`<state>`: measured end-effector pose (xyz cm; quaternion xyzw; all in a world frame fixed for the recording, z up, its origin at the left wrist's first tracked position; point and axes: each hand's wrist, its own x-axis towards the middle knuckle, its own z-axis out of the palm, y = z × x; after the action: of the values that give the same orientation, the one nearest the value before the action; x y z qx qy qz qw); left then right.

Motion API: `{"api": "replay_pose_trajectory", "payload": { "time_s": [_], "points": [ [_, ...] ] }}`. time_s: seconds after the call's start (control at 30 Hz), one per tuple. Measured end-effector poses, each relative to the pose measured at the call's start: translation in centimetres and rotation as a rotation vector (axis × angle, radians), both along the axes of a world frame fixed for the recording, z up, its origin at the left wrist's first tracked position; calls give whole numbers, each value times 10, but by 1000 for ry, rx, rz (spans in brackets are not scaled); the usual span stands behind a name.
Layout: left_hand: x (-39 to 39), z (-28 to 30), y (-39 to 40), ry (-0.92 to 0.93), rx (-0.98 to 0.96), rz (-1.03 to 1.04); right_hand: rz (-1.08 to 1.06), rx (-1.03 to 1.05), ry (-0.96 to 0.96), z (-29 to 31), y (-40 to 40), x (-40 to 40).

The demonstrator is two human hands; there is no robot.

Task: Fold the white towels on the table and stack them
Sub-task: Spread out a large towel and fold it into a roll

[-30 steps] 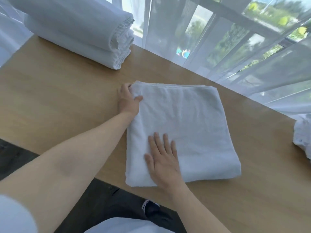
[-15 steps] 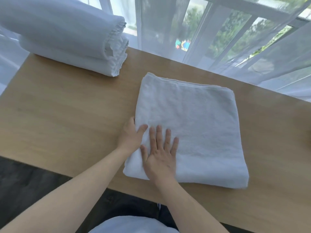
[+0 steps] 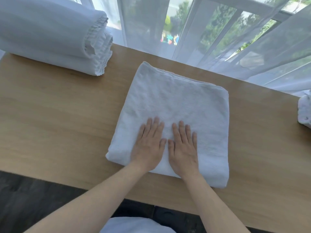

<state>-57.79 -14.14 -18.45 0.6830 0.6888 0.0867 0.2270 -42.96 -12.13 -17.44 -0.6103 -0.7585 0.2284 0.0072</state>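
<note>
Both hands lie flat, palms down and side by side, on the near part of the folded towel [image 3: 176, 111]: left hand [image 3: 149, 145], right hand [image 3: 182, 148], fingers straight and pointing away, thumbs almost touching. That towel rests mid-surface [image 3: 58, 123]; two stacked towels [image 3: 50, 36] sit far left.

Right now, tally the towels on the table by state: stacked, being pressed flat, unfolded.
Folded towels in the stack at far left: 2
Folded towel under the left hand and right hand: 1
Crumpled towel at the right edge, partly out of view: 1
Total: 4
</note>
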Motion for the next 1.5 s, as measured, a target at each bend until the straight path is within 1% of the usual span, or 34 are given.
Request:
{"api": "replay_pose_trajectory", "payload": {
  "time_s": [0.03, 0.1, 0.2, 0.27, 0.4, 0.57, 0.7, 0.8, 0.87, 0.93, 1.0, 1.07, 1.13, 1.23, 1.3, 1.37, 1.5],
  "points": [
    [8, -6, 2, 75, -31, -12, 27, 0, 29, -2, 5, 5],
    [14, -13, 13, 168, -37, -1, 98, -2, 18, -6, 18, 16],
    [12, -14, 36, 213, -3, -69, 185, 43, -55, -10, 42, 37],
    [10, -15, 47, 217, 40, -105, 187, 96, -82, -14, 58, 49],
    [11, -20, 51, 186, 128, -85, 75, 134, -99, -20, 94, 67],
    [11, -24, 52, 196, 221, -72, -95, 116, -114, -23, 153, 85],
    [10, -23, 53, 200, 253, -61, -192, 103, -111, -24, 192, 94],
    [11, -21, 55, 193, 256, -48, -289, 47, -103, -19, 213, 94],
    [11, -20, 55, 189, 263, -43, -317, 96, -124, -14, 210, 87],
    [11, -20, 55, 186, 266, -41, -224, 166, -109, -11, 187, 73],
    [10, -21, 55, 190, 269, -44, -51, 135, -94, -13, 156, 60],
    [10, -22, 55, 193, 265, -46, 7, 92, -127, -17, 149, 62],
    [10, -21, 55, 190, 256, -46, -51, 61, -137, -19, 171, 73],
    [10, -19, 55, 189, 238, -47, -194, 7, -157, -19, 207, 89],
    [10, -17, 56, 185, 230, -47, -238, -22, -142, -20, 218, 92],
    [10, -16, 56, 182, 227, -42, -267, 0, -95, -21, 216, 92],
    [9, -16, 55, 185, 232, -45, -431, 80, 51, -18, 215, 94]
  ]
}}
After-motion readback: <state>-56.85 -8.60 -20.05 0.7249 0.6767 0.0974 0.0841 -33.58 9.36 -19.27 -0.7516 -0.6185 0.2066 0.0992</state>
